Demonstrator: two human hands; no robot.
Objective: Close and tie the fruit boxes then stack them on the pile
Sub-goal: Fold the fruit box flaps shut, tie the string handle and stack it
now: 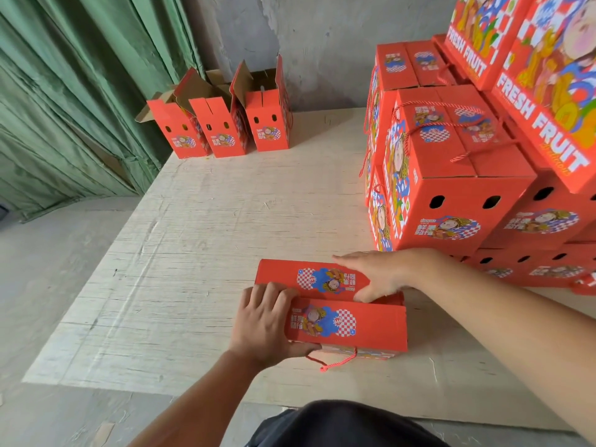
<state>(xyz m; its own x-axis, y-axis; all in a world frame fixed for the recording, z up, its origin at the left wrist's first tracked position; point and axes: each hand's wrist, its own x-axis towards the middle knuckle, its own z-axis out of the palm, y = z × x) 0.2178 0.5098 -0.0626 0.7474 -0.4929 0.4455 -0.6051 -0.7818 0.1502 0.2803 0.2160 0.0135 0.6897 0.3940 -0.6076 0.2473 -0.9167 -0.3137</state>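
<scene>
Both hands hold the red fruit box [332,317]: left hand [264,324] grips its end, right hand [374,275] lies flat on its flap.

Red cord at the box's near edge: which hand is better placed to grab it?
Probably left. The left hand grips the box right beside the cord; the right hand rests on the far flap.

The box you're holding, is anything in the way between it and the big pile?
No, nothing visible. The box sits on the board with the left hand gripping its left end and the right hand on its far flap. The pile stands just behind and to the right, with only bare board between.
</scene>
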